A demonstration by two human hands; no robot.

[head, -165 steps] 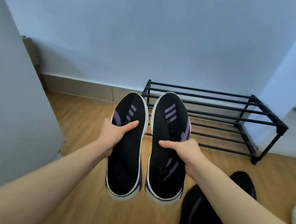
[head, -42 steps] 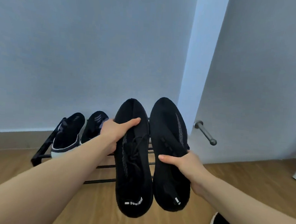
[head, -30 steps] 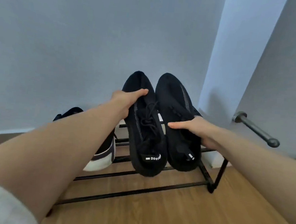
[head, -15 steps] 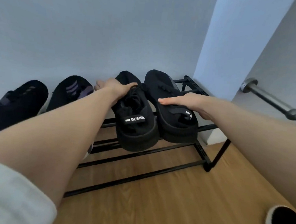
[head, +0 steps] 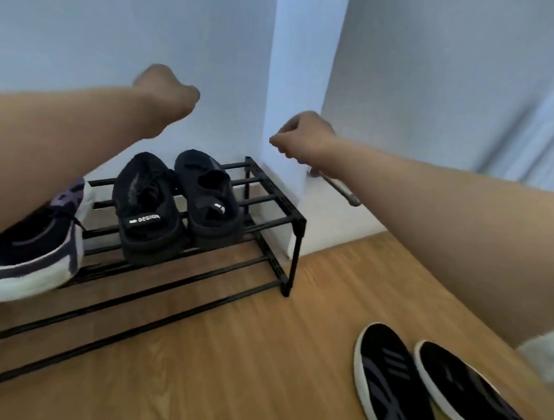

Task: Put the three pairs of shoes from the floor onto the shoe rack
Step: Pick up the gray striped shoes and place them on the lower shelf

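A pair of all-black shoes [head: 177, 203] stands side by side on the top tier of the black metal shoe rack [head: 271, 198], toward its right end. Left of them on the same tier sits a black and purple shoe with a white sole [head: 33, 252], partly hidden by my left forearm. On the wooden floor at the lower right lies a pair of black shoes with white soles [head: 433, 394]. My left hand [head: 166, 92] and my right hand [head: 302, 136] hover above the rack, both curled into loose fists with nothing in them.
The rack stands against a pale wall, its right end beside a white wall corner [head: 298, 80]. A metal door handle [head: 342, 190] juts out just under my right wrist. Wooden floor [head: 225, 370] spreads in front of the rack.
Both hands have let go of the all-black shoes, which now rest on the top tier. The hands have lifted up and away, fingers curled in. The view has tilted down to the right.
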